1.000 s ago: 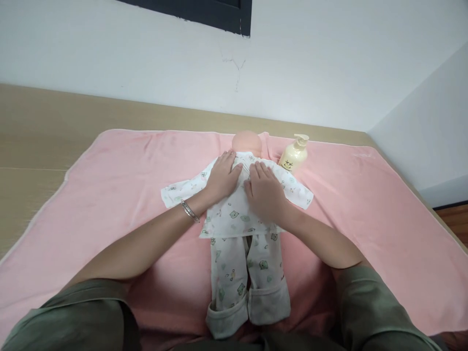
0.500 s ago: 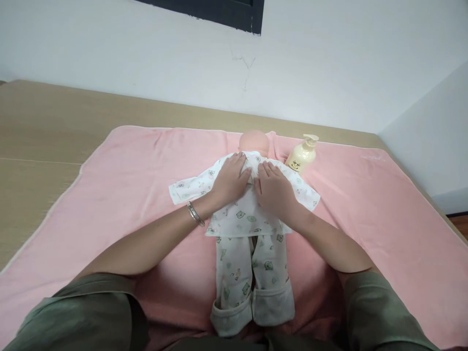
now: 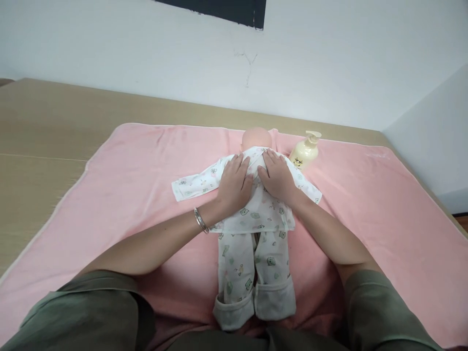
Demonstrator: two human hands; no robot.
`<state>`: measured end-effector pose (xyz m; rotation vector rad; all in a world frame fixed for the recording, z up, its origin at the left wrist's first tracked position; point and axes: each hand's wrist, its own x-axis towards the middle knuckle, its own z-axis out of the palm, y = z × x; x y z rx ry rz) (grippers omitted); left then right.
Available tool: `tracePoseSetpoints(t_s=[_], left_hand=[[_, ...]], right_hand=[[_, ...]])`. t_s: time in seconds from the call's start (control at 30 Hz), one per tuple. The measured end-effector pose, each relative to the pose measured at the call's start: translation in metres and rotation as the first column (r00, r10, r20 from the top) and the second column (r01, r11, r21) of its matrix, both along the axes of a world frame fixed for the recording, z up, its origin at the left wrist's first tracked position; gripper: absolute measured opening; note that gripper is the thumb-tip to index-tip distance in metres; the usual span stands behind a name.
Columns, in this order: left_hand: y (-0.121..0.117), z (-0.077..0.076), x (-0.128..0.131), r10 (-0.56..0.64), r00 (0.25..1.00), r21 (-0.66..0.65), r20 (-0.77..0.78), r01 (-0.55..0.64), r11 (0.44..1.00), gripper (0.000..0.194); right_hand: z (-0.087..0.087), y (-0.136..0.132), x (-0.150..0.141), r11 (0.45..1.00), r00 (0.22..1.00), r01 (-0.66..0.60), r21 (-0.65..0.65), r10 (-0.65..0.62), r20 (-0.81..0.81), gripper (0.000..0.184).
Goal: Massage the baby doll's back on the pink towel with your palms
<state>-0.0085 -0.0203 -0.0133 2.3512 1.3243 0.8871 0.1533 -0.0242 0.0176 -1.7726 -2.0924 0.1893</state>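
Observation:
A baby doll lies on a pink blanket, its bald head pointing away from me and its face not visible. It wears a white printed shirt and matching printed trousers with turned-up cuffs. My left hand rests flat on the left side of the shirt's upper part, fingers stretched toward the head. On the other side of the chest or back, my right hand lies flat too, thumb toward the middle. Neither hand grips anything. The doll's sleeves spread out to both sides.
A cream pump bottle stands on the blanket just right of the doll's head. The pink blanket covers much of a wooden surface. Behind it rises a white wall with a dark panel.
My right hand has slid a little up toward the doll's shoulder. My left hand has shifted slightly down the shirt. The whole view has moved slightly.

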Motion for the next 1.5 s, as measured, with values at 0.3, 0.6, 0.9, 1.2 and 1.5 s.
tracePoseSetpoints(t_s=[0.3, 0.6, 0.9, 1.2, 1.5], left_hand=[[0.028, 0.004, -0.005, 0.011, 1.000, -0.053, -0.003, -0.012, 0.999, 0.053], [-0.007, 0.018, 0.003, -0.023, 0.989, -0.071, -0.147, 0.013, 0.997, 0.059], [0.018, 0.012, 0.003, 0.039, 0.994, -0.065, -0.102, -0.046, 0.997, 0.056], [0.002, 0.020, 0.005, -0.002, 0.990, -0.082, -0.140, -0.009, 0.997, 0.056], [0.020, 0.002, 0.002, 0.053, 0.998, -0.005, -0.020, -0.053, 0.999, 0.053]], right_hand=[[0.006, -0.038, -0.020, 0.994, 0.993, -0.083, 0.064, 0.077, 0.093, 0.058], [0.005, -0.007, -0.004, 0.998, 0.998, 0.063, -0.024, -0.062, 0.031, 0.061], [0.013, -0.040, -0.019, 0.999, 0.990, -0.033, 0.027, 0.029, 0.137, 0.054], [0.012, -0.026, -0.013, 0.999, 0.993, 0.029, -0.013, -0.027, 0.115, 0.059], [0.006, -0.018, -0.010, 0.999, 1.000, 0.023, -0.035, -0.023, 0.004, 0.060]])
